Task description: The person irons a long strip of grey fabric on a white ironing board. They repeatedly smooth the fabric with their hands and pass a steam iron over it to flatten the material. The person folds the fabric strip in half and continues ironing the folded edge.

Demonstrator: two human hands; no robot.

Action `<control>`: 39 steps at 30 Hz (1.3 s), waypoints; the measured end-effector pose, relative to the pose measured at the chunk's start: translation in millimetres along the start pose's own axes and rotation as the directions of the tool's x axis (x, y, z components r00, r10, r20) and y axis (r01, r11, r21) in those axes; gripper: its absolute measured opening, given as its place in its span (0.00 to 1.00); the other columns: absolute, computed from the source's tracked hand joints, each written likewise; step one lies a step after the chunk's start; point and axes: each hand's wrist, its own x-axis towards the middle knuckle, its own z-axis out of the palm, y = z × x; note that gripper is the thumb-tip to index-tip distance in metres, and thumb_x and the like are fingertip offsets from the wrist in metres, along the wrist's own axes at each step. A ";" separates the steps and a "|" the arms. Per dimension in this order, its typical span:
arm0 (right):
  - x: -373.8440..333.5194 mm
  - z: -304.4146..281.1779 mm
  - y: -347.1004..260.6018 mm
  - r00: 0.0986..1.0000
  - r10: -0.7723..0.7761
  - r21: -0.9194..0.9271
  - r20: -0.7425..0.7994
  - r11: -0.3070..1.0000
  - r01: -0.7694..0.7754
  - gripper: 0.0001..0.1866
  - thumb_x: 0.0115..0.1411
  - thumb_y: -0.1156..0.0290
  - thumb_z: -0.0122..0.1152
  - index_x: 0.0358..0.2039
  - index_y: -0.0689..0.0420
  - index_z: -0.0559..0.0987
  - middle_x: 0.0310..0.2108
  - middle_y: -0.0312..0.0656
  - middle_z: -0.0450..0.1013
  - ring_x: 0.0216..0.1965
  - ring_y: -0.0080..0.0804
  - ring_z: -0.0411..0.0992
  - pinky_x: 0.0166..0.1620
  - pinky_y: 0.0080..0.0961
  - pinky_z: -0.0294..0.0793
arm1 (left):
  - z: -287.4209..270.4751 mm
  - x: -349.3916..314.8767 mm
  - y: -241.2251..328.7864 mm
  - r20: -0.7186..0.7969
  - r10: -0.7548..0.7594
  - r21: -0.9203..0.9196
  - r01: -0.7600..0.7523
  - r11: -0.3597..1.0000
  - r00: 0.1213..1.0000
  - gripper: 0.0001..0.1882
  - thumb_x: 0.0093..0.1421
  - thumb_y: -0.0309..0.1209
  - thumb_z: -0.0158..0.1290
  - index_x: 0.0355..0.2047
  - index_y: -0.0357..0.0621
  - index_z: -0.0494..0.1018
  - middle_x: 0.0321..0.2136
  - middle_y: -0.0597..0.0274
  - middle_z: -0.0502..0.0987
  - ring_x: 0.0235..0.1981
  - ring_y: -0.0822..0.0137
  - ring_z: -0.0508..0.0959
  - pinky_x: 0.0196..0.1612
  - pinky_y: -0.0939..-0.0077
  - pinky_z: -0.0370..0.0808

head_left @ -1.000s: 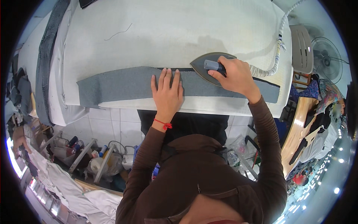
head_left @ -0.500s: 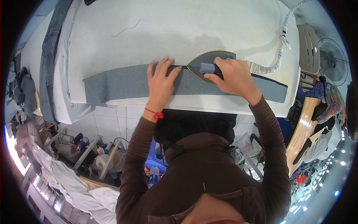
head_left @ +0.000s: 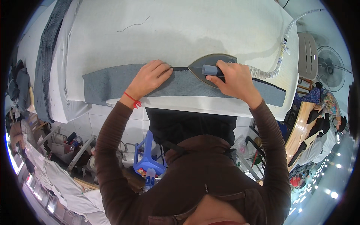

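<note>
A long grey strip of fabric lies along the near edge of a white padded ironing table. My left hand presses down on the strip, its fingertips at the upper fold close to the iron's tip. My right hand grips the blue handle of a grey steam iron, which rests flat on the strip with its tip pointing left. A wrapped white hose runs from the iron's rear up the right side of the table.
A dark grey garment hangs over the table's left end. A blue plastic stool and bottles stand on the floor below. A fan and a wooden bench are at the right.
The iron has slid left along the strip. My left hand has curled from flat to fingertips at the fold, just ahead of the iron's tip.
</note>
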 end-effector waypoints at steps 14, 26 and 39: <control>22.4 14.0 -25.8 0.998 -0.056 -0.031 -0.015 0.998 0.056 0.29 0.70 0.40 0.77 0.35 0.55 0.79 0.22 0.44 0.80 0.23 0.52 0.82 0.27 0.47 0.77 | -4.3 -8.0 -2.8 -0.023 -0.042 -0.056 0.041 0.998 0.999 0.18 0.59 0.24 0.66 0.50 0.39 0.84 0.49 0.56 0.82 0.51 0.54 0.83 0.54 0.58 0.86; 23.0 9.6 -27.5 0.996 0.006 -0.024 0.084 1.000 -0.004 0.26 0.68 0.44 0.80 0.37 0.53 0.78 0.22 0.44 0.78 0.23 0.55 0.80 0.29 0.46 0.75 | -18.4 -29.2 -19.7 0.010 0.001 0.000 -0.001 1.000 1.000 0.26 0.59 0.23 0.66 0.59 0.35 0.82 0.53 0.55 0.82 0.52 0.55 0.82 0.55 0.59 0.86; 30.5 13.4 -42.5 0.995 0.023 -0.016 0.092 1.000 -0.021 0.29 0.70 0.40 0.77 0.35 0.55 0.80 0.22 0.43 0.81 0.23 0.51 0.82 0.28 0.44 0.78 | -19.8 -35.1 -22.5 -0.040 -0.043 0.058 0.046 0.997 0.998 0.22 0.58 0.23 0.67 0.54 0.37 0.83 0.50 0.56 0.82 0.51 0.54 0.83 0.54 0.58 0.86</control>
